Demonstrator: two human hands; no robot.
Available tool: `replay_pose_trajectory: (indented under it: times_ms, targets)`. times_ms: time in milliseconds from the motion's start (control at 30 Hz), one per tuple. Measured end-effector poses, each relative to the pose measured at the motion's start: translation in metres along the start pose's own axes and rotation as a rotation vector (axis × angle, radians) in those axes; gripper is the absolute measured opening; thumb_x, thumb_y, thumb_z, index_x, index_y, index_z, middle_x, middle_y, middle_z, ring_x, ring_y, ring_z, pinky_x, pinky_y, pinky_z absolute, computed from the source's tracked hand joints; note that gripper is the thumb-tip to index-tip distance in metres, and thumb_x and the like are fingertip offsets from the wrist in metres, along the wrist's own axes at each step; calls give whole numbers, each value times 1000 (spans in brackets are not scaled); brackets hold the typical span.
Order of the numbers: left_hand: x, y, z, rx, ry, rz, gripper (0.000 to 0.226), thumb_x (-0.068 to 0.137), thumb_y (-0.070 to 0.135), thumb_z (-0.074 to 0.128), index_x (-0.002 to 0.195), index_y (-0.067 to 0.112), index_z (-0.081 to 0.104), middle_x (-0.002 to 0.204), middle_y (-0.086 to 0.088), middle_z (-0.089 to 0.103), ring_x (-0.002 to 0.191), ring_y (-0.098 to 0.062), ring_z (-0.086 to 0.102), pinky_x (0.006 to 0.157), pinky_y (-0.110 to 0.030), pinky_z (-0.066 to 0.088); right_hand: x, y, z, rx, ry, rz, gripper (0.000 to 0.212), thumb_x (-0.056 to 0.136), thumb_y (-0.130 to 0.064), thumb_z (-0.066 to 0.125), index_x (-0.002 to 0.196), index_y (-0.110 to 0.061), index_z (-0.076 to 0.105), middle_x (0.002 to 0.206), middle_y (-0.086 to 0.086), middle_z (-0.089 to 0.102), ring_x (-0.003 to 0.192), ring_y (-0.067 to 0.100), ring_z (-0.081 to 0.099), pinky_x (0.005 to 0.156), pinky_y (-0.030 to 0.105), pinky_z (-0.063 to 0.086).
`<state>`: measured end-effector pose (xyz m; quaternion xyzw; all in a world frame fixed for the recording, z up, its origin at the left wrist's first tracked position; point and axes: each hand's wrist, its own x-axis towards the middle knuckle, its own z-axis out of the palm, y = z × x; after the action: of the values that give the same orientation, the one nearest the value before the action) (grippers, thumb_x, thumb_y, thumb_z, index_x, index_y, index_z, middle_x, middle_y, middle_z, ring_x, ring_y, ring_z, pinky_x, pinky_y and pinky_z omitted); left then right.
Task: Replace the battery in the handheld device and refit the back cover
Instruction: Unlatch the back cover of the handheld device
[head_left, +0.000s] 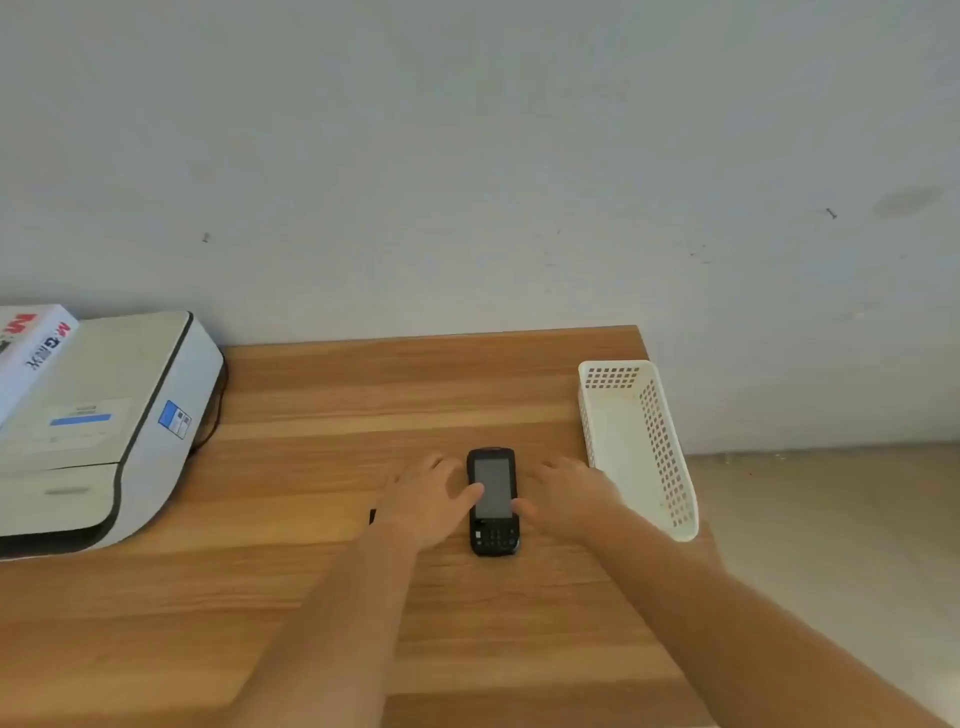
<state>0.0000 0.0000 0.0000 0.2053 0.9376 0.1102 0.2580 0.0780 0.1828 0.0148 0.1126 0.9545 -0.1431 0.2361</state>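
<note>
A black handheld device (492, 501) with a grey screen and a small keypad lies face up on the wooden table (322, 415), long axis pointing away from me. My left hand (428, 499) rests flat at its left side, thumb lying across the screen's left edge. My right hand (569, 496) rests at its right side, thumb touching the right edge. Fingers of both hands are spread. Neither hand lifts the device. A small dark object (372, 516) peeks out by my left wrist, mostly hidden.
A white perforated plastic basket (636, 441) stands at the table's right edge, close to my right hand. A grey-white printer (104, 431) with a white box (31, 348) on top fills the left side. The wall runs along the table's far edge; floor lies to the right.
</note>
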Motion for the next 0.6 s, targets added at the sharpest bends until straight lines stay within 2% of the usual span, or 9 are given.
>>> replay_pose_trajectory:
  times_ms: [233, 400, 533, 600]
  targets:
    - [9, -1, 10, 23, -3, 21, 60, 93, 64, 39, 141, 29, 43, 150, 5, 39, 138, -19, 35, 113, -41, 28, 3, 2, 3, 6, -19, 13, 57, 88, -58, 43, 133, -23, 50, 135, 3, 53, 120, 24, 50, 93, 41, 46]
    - [16, 0, 23, 19, -2, 31, 60, 92, 65, 38, 140, 29, 44, 145, 6, 43, 134, -19, 38, 112, -43, 30, -1, 4, 1, -18, -9, -3, 56, 90, -56, 42, 134, -22, 50, 133, 3, 54, 119, 25, 51, 94, 42, 46]
    - [21, 6, 40, 28, -10, -12, 64, 91, 64, 41, 143, 27, 38, 148, 3, 39, 136, -22, 35, 111, -46, 30, -3, 10, -1, -55, 31, -32, 52, 90, -54, 40, 127, -21, 55, 127, 2, 56, 118, 23, 51, 97, 41, 44]
    - [23, 13, 49, 20, -4, -48, 69, 89, 63, 45, 146, 26, 32, 150, 0, 35, 137, -24, 32, 110, -46, 32, -4, 14, 0, -61, 39, -27, 55, 89, -56, 41, 132, -23, 52, 133, 1, 54, 124, 23, 47, 102, 42, 41]
